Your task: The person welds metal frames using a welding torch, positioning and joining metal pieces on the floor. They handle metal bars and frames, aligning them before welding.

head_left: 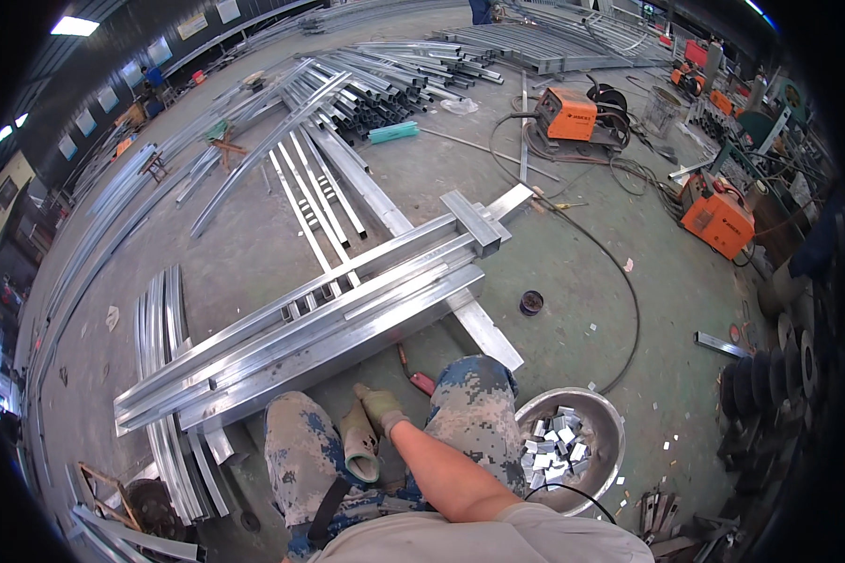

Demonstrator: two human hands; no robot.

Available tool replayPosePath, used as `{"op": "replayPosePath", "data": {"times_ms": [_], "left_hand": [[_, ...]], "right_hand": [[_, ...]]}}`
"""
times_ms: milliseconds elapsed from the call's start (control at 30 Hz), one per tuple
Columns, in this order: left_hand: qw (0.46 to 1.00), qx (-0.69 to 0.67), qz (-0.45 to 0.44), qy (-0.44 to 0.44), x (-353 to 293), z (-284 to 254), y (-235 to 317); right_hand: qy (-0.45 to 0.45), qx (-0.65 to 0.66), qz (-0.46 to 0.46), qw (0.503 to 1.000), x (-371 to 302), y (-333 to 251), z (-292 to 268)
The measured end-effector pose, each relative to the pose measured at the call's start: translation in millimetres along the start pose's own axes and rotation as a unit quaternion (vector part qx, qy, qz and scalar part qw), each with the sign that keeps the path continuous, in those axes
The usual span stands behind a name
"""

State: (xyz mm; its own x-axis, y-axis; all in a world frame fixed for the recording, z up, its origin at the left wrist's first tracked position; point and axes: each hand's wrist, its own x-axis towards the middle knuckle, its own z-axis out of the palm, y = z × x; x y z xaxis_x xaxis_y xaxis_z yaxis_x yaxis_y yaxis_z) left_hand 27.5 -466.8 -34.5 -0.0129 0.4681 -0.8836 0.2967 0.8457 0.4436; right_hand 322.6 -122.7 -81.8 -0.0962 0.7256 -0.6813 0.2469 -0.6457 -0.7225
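My right hand [379,409], in a tan work glove, is between my knees with its fingers curled in. It seems closed on the upper end of a loose tan glove [359,439], whose greenish cuff gapes open towards me and looks hollow. My left hand and forearm do not show. Just beyond my right hand, a red-handled tool [422,383] lies on the floor, partly hidden by my knee. Past my knees, long shiny metal tubes [347,324] lie side by side across other metal pieces. A metal basin [618,441] holding small cut metal pieces [556,448] stands by my right thigh.
Two orange welding machines [568,114] [718,218] stand at the right; a black cable [637,319] curves over the floor. A small dark can [531,302] is beyond the basin. Piled tubes [376,89] lie at the back, with more stock [164,319] at left.
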Motion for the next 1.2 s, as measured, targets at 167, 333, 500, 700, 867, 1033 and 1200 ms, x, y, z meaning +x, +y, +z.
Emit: {"op": "replayPosePath", "data": {"times_ms": [167,333,500,700,867,1033,1200], "left_hand": [[1.0,-0.006,0.0,-0.004,1,3,0],[1.0,-0.018,-0.002,0.0,-1,6,-4],[1.0,-0.002,0.005,-0.016,12,4,15],[1.0,-0.018,-0.004,-0.005,3,7,5],[1.0,-0.023,-0.008,-0.004,2,7,4],[1.0,-0.027,-0.011,-0.002,-2,7,3],[1.0,-0.023,-0.015,-0.007,0,3,11]], "right_hand": [[-0.003,0.021,0.005,1.0,-5,-1,0],[-0.029,-0.005,-0.025,0.999,-7,-1,3],[-0.027,-0.099,-0.088,0.991,72,54,18],[-0.074,-0.076,-0.037,0.994,48,36,22],[-0.109,-0.076,-0.079,0.988,36,28,15],[-0.113,-0.091,-0.077,0.986,38,30,20],[-0.092,-0.099,-0.086,0.987,66,56,31]]}}
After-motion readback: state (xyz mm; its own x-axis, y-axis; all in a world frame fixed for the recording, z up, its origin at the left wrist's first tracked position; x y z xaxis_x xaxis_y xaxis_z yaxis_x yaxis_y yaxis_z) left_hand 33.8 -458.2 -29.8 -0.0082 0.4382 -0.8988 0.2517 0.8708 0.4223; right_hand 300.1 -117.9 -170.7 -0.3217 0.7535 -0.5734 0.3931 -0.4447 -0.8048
